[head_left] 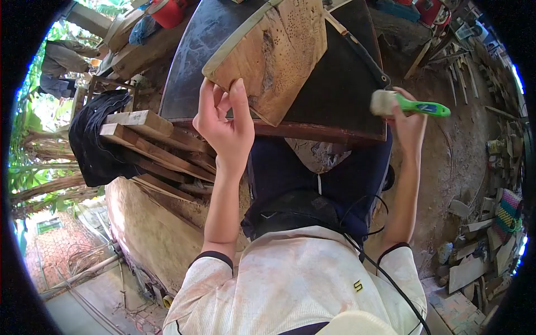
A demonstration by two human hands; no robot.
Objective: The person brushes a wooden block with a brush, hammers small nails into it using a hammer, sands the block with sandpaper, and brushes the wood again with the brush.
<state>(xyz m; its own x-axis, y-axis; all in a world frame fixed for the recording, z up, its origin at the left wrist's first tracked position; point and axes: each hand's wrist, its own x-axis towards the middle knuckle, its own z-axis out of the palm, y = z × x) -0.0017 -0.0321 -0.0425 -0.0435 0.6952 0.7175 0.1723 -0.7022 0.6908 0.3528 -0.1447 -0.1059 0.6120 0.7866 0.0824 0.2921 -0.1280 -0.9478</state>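
My left hand (228,120) pinches the near left corner of a flat wooden slab (298,47) between thumb and fingers. The slab has a pale edge strip along its left side and many small holes in its surface. It is over a dark table (343,95), its pointed lower corner near the table's front edge. My right hand (409,125) grips a paintbrush (430,108) with a green handle, right of the table. Its pale bristles point left, apart from the slab. A long tool with a dark handle (365,56) lies on the table, its far end partly hidden.
Stacked timber beams (151,134) and a black cloth (97,137) are at the left. A red bucket (166,12) stands at the far left. Wood offcuts (468,273) and a woven bag (509,212) lie at the right. A black cable (385,273) runs across my shirt.
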